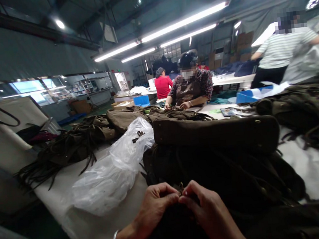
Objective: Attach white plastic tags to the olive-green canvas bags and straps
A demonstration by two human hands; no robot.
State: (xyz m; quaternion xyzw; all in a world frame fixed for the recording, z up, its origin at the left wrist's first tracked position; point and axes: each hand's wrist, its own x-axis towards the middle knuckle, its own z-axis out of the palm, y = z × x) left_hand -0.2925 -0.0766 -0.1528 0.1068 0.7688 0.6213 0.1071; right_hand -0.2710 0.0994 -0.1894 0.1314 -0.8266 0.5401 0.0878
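Fingertips of my left hand and my right hand meet in a pinch over a dark bag. Between them shows a small brass-coloured metal fitting, its exact kind too small to make out. Both hands appear closed on it, thumbs against forefingers. The dark fabric bag lies right in front of me, its long brown flap folded across the far side with a metal stud near its right end. Left of the bag, a crumpled clear plastic bag holds a few dark small pieces.
More brown bags with straps lie along the table's left side, and another heap at the right. Across the white table a co-worker handles similar material. Blue bins and other people are farther back.
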